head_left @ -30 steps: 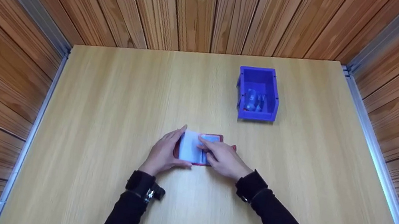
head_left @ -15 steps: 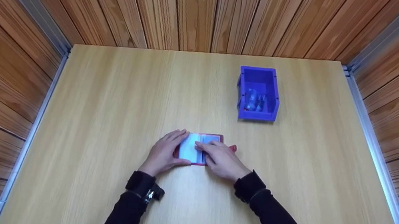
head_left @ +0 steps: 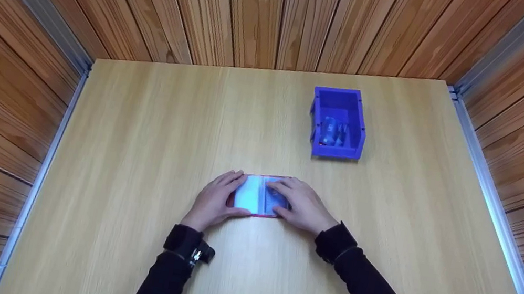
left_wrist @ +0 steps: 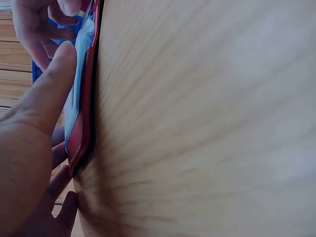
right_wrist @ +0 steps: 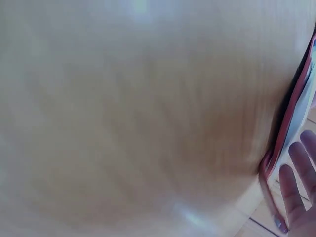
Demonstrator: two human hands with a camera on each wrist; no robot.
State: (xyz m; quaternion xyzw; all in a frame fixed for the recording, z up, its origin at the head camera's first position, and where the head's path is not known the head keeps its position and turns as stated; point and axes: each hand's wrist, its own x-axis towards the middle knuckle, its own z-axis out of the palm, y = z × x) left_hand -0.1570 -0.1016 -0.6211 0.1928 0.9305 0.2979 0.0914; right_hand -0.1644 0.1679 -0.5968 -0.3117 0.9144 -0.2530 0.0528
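Note:
A red card holder (head_left: 248, 195) with clear plastic sleeves lies spread out on the table. My left hand (head_left: 215, 198) holds its left side, thumb along the near edge and fingers at the far edge. In the left wrist view that thumb (left_wrist: 55, 86) lies over the sleeves, above the red cover (left_wrist: 89, 94). Over the right half is my right hand (head_left: 305, 207), its fingers loosely spread at the sleeves. The right wrist view shows its fingers (right_wrist: 292, 190) fairly straight, near the red strap (right_wrist: 271, 205) with a metal snap.
Behind and to the right stands a blue-purple bin (head_left: 336, 152) with small clear plastic items (head_left: 330, 131) inside. The wooden table (head_left: 146, 138) is bordered by plank walls (head_left: 257, 13) and metal rails (head_left: 496, 213).
The raised sleeve page now lies flat on the left side. My right hand has shifted right, off the middle of the card holder. My left hand stays in place.

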